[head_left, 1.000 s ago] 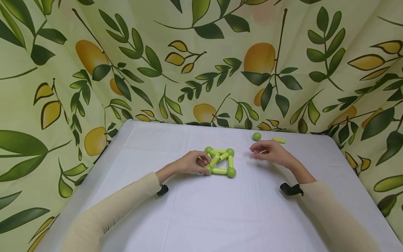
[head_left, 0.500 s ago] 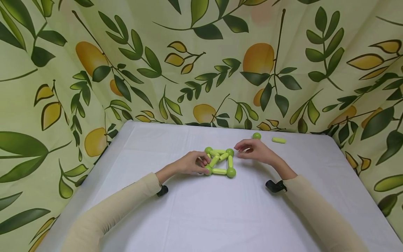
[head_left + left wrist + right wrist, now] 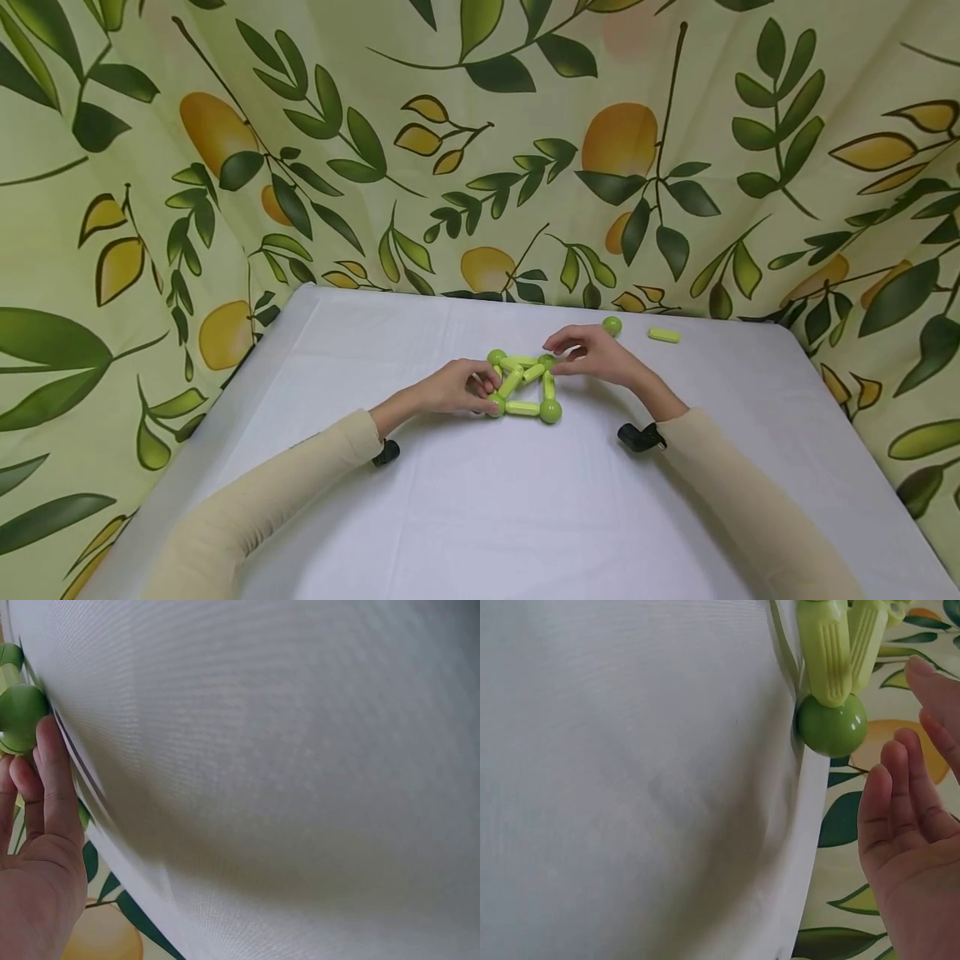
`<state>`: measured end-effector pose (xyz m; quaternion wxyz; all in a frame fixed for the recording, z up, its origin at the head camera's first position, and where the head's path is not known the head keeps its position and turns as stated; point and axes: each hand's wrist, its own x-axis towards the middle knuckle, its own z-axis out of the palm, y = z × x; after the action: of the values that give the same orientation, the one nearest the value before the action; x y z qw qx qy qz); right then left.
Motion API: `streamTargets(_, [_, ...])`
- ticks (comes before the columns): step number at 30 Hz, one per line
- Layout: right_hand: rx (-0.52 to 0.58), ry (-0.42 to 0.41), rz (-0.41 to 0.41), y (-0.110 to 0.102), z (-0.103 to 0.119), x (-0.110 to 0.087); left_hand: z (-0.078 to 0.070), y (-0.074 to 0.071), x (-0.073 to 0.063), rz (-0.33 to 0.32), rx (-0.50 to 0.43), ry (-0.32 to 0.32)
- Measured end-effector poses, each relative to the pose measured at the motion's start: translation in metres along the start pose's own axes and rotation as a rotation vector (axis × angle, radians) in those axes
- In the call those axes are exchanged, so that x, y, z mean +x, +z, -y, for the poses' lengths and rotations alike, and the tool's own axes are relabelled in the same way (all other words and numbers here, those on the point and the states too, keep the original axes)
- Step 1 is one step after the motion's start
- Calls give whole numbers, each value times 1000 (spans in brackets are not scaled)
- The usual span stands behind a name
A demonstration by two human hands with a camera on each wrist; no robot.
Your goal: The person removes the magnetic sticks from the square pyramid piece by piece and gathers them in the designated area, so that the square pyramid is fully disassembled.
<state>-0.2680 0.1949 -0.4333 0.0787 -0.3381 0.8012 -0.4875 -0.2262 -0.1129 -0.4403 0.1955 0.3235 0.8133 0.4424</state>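
A square frame of light-green rods and green balls, a ball-and-rod building toy, lies flat on the table. Two slanting rods (image 3: pixel 512 384) meet inside it. My left hand (image 3: pixel 457 386) holds the frame's left side, the thumb at the lower-left ball (image 3: pixel 497 406) and the curled fingers over the left rod, which is partly hidden. In the left wrist view, fingertips (image 3: pixel 49 735) reach a green ball (image 3: pixel 22 712). My right hand (image 3: pixel 592 354) is at the upper-right ball (image 3: pixel 832 726), its fingers loosely bent and thumb apart; the right wrist view shows a gap between fingertips and ball.
Behind my right hand lie a loose green ball (image 3: pixel 612 325) and a loose light-green rod (image 3: pixel 664 335), near the far edge of the white-covered table (image 3: pixel 480 517). A leaf-and-fruit patterned curtain (image 3: pixel 420 183) stands behind the table and along its sides.
My right hand has moved left, from near the loose ball and rod to the frame's upper-right corner, uncovering the loose rod. My left hand and the frame have stayed in place.
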Motion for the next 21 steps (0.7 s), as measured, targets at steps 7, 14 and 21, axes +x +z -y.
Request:
streamTargets(7, [-21, -1, 40, 12, -4, 10, 2, 1, 1, 6, 0, 1])
streamTargets(14, [-126, 30, 61, 18, -3, 15, 2, 0, 2, 11, 1, 2])
streamTargets(21, [-166, 13, 101, 20, 1, 18, 3, -1, 1, 10, 1, 2])
